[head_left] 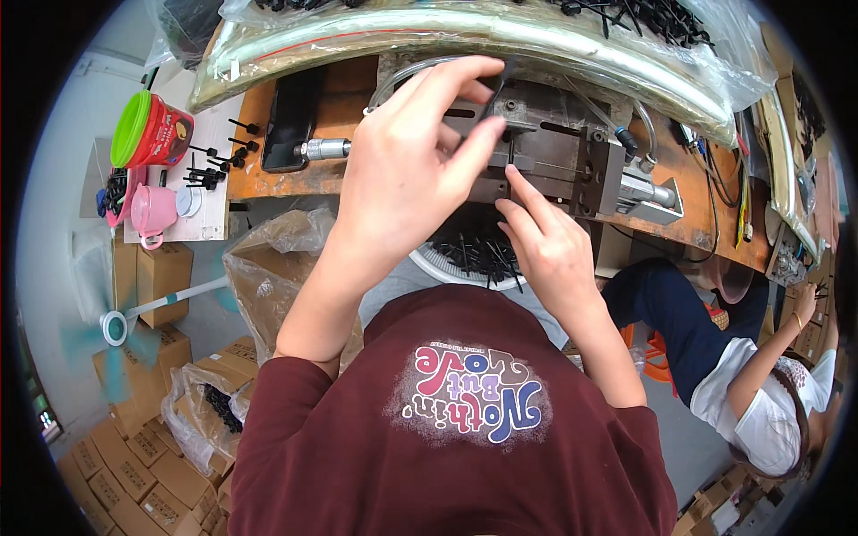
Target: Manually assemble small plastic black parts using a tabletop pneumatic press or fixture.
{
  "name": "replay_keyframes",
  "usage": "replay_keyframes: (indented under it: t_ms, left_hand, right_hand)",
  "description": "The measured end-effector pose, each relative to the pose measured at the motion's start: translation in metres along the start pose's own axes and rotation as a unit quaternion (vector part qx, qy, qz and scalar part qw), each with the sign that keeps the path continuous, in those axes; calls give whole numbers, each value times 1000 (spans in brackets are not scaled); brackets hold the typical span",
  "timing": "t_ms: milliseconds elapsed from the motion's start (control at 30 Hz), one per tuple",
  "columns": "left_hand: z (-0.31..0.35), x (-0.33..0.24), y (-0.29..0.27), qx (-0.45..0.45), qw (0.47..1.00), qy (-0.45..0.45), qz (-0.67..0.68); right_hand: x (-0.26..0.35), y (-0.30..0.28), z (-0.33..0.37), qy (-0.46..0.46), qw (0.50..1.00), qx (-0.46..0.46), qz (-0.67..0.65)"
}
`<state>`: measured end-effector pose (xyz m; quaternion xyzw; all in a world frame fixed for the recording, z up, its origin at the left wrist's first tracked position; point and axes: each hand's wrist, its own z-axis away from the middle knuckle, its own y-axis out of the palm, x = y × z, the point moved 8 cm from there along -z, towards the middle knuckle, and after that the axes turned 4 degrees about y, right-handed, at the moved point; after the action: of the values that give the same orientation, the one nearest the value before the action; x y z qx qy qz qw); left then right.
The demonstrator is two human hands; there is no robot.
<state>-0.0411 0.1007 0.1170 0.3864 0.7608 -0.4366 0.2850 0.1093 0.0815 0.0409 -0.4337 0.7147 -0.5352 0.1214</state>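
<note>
My left hand (407, 165) is raised over the metal clamping fixture (559, 134) on the bench. Its thumb and index finger are apart, with a dark slanted shape showing in the gap; whether it touches them I cannot tell. My right hand (552, 250) is at the fixture's near edge, fingers pointing away from me. Its fingertips are on a thin black rod (511, 154) standing in line with the fixture's middle. Below the fixture, partly behind my right hand, a white basket (433, 268) holds many thin black rods (478, 255).
A pneumatic cylinder (648, 192) with hoses sits at the fixture's right. Loose black pieces (210, 165), a red-and-green bucket (161, 129) and a pink cup (154, 210) lie left. Plastic-wrapped edging (447, 45) runs along the back. A co-worker (751, 393) sits at right; a fan (114, 328) stands left.
</note>
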Motion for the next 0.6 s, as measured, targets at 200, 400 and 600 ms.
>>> replay_keyframes:
  t_ms: [200,400,600]
  left_hand:
    - [13,-1,-10,14,998,9,56]
    - [21,-10,4,79,987,44,131]
    - [45,-2,14,89,994,70,11]
  right_hand:
    - [3,1,-13,-4,999,3,49]
    - [1,1,-14,11,998,27,53]
    - [-25,-33,-39,65,991,23,-111]
